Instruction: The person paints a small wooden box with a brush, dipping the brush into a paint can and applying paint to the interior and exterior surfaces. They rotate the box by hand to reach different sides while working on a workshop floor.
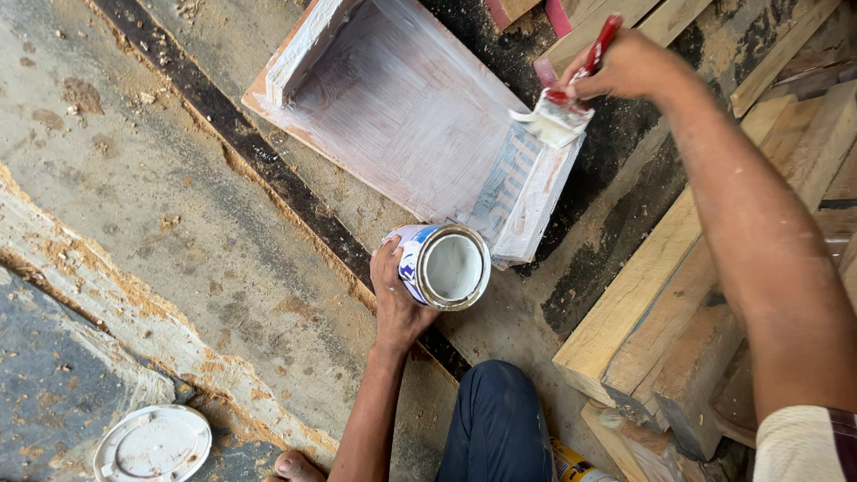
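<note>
My left hand (393, 299) grips the side of an open paint can (444, 266) with white paint inside, tilted toward me on the ground. My right hand (625, 67) holds a red-handled paintbrush (562, 112) whose white-loaded bristles touch the right edge of a wooden box (402, 107). The box lies open side up and is coated in streaky white paint. The can sits just below the box's near corner.
Rough timber planks (661, 303) are stacked at the right, under my right arm. A white can lid (153, 444) lies at the lower left on the sawdust-strewn concrete floor (178, 223). My knee in dark trousers (495, 419) and a bare toe (290, 465) show at the bottom.
</note>
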